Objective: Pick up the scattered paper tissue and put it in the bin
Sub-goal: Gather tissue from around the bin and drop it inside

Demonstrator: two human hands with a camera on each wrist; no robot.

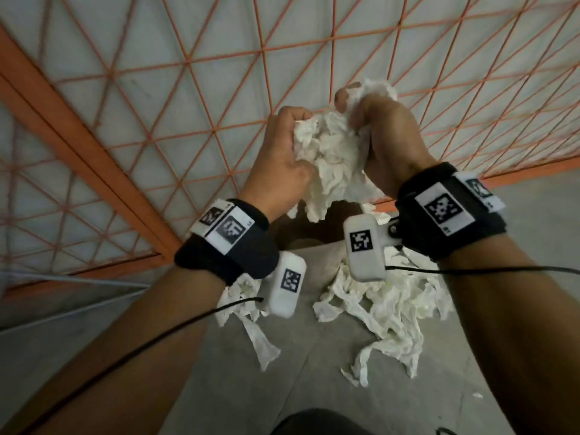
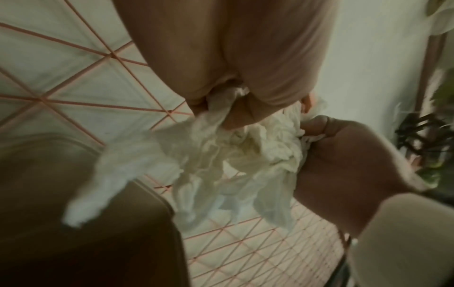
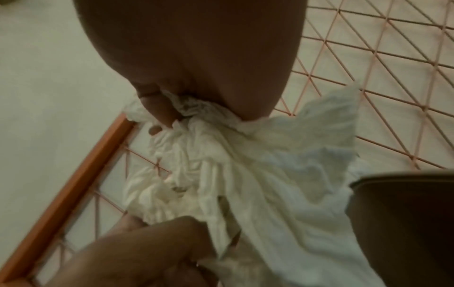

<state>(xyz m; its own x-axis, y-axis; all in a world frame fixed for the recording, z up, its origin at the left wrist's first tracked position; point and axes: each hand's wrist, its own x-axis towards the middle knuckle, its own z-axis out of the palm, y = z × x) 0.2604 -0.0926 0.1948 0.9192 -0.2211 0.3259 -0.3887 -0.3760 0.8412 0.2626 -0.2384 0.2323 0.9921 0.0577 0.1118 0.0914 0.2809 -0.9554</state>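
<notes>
A big wad of crumpled white paper tissue (image 1: 332,158) hangs in the air between both hands. My left hand (image 1: 282,158) grips its left side with curled fingers, and my right hand (image 1: 386,136) clutches its top right. Directly beneath, the dark brown bin (image 1: 314,227) shows its opening, mostly hidden by the wad and wrists. In the left wrist view the tissue (image 2: 209,155) dangles beside the bin's rim (image 2: 152,194). The right wrist view shows the tissue (image 3: 245,165) next to the bin (image 3: 405,213). More scattered tissue (image 1: 386,309) lies on the grey surface (image 1: 282,387), with a smaller heap (image 1: 248,312) to its left.
An orange wire grid panel (image 1: 188,89) with a thick orange frame bar (image 1: 78,130) lies behind the bin. Black cables run from both wrist cameras. A potted plant (image 2: 430,136) shows at the right edge of the left wrist view.
</notes>
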